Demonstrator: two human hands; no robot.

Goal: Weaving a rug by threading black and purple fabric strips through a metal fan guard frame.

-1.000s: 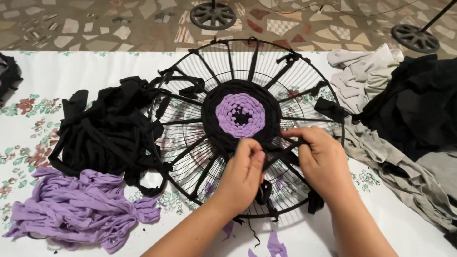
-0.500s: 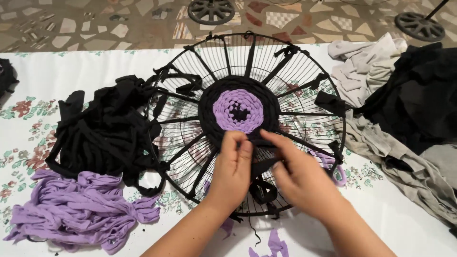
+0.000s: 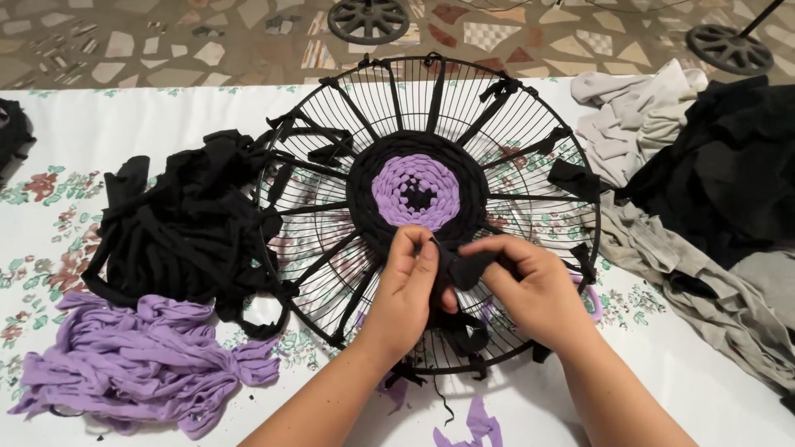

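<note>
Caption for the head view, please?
Two hands weave a black fabric strip into a round wire guard.

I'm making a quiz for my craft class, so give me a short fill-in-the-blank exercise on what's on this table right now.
1. The woven disc at the middle of the round black wire fan guard has a centre coloured ____.
2. The left hand and right hand pinch a fabric strip coloured ____.
3. The heap of purple fabric strips lies on the person's ____ side.
4. The white tablecloth carries a ____ print.

Missing words: purple; black; left; floral
</note>
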